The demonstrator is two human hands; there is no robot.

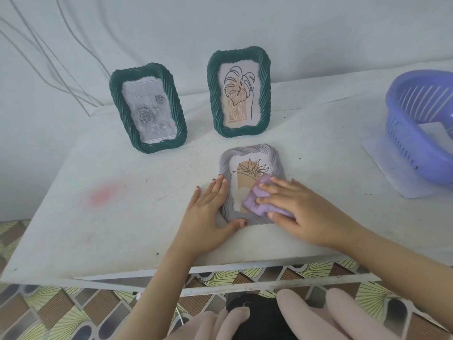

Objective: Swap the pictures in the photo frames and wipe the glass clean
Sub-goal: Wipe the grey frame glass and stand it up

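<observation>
Green twisted frames, one at upper left [147,111] and one at upper middle [239,93], stand upright. At lower centre my left hand [208,212] lies flat, fingers straight, bracing the left edge of the pale grey frame [250,168], face up on the tabletop [110,217]. My right hand [301,212] has its grip curled over the purple cloth [255,204] on the glass. I'd press lightly, sweep into each corner, and pin the frame firmly.
</observation>
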